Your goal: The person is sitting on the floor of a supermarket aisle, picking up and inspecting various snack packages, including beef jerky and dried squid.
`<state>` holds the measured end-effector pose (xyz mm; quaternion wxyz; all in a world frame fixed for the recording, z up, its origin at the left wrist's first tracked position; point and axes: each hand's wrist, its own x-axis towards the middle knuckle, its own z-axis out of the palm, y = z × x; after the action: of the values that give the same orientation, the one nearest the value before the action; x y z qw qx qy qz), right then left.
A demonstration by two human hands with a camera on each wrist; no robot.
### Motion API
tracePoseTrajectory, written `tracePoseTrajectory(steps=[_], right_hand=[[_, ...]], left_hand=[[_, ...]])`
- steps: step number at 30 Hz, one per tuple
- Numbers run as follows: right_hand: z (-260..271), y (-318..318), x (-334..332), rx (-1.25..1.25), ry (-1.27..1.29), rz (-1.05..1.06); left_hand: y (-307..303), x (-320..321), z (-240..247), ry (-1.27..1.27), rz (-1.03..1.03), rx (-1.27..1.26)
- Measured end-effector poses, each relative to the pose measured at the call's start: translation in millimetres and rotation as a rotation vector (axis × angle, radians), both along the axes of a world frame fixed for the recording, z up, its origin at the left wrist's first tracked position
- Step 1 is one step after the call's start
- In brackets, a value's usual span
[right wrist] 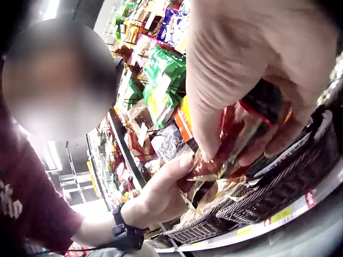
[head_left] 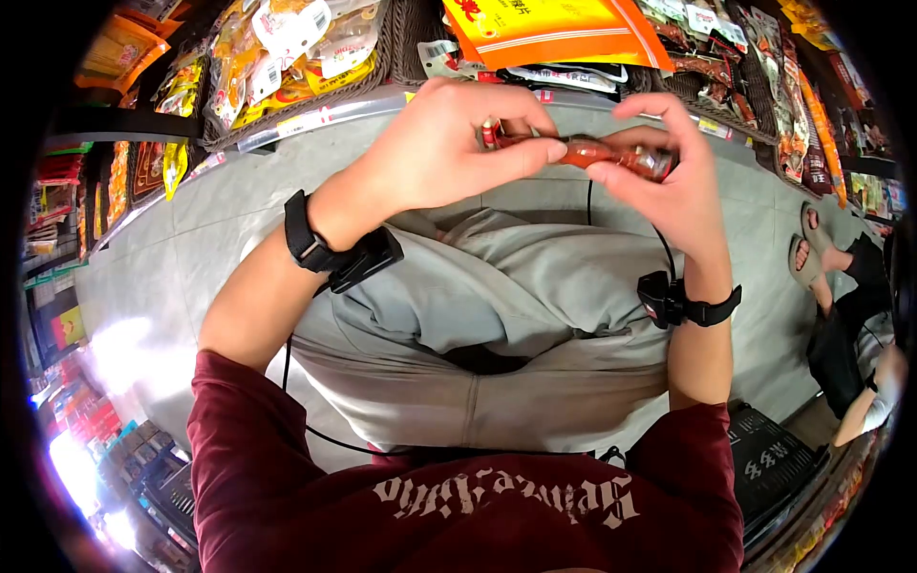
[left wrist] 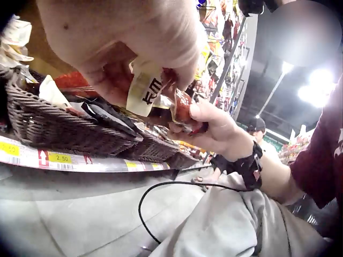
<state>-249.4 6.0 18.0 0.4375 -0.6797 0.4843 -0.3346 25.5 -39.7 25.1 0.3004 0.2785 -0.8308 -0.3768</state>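
Observation:
A small red-brown snack packet [head_left: 611,156] in shiny wrapping is held between both hands above the person's lap. The left hand [head_left: 458,143] pinches one end, thumb laid along it. My right hand [head_left: 673,167] grips the other end between thumb and fingers. In the left wrist view, a pale label flap [left wrist: 143,91] with dark characters shows beside the left fingers, and the red packet [left wrist: 183,110] lies against the right thumb. Seen from the right wrist, the right hand [right wrist: 257,69] curls over the packet [right wrist: 228,131], hiding part of it, with the left hand [right wrist: 166,182] close by.
Wicker baskets [left wrist: 59,120] of packaged snacks line a low shelf in front, with price tags [left wrist: 60,158] along its edge. A large orange bag [head_left: 564,33] lies on top. Another person's sandalled feet [head_left: 807,248] and a black crate [head_left: 774,463] are at right.

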Motion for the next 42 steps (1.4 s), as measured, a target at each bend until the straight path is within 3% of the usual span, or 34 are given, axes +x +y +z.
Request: tracePoseTrajectory(steps=[3, 6, 19, 24, 30, 34, 42], right_hand=[[-7.1, -5.5, 2.8, -0.079, -0.287, -0.142], [-11.0, -5.0, 6.4, -0.008, -0.382, -0.185], [-30.5, -1.0, 24.2, -0.064, -0.582, -0.23], [-40.1, -2.1, 26.7, 0.028, -0.551, -0.239], [-31.2, 6.4, 36.9, -0.002, -0.541, -0.158], [-30.2, 8.6, 34.5, -0.044, -0.423, -0.081], [-25.7, 7.9, 36.3, -0.132, -0.397, -0.027]], left_hand=[[1.4, 0.5, 4.6, -0.001, 0.052, 0.239], [1.2, -0.9, 7.5, 0.067, 0.047, 0.396], [-4.2, 8.3, 12.9, 0.104, -0.104, 0.559], [6.1, 2.6, 11.2, 0.046, -0.098, 0.572], [11.5, 1.0, 8.1, -0.06, -0.004, 0.248], [4.7, 2.0, 4.1, -0.214, -0.023, 0.301], [5.0, 2.9, 7.8, -0.22, -0.052, 0.332]])
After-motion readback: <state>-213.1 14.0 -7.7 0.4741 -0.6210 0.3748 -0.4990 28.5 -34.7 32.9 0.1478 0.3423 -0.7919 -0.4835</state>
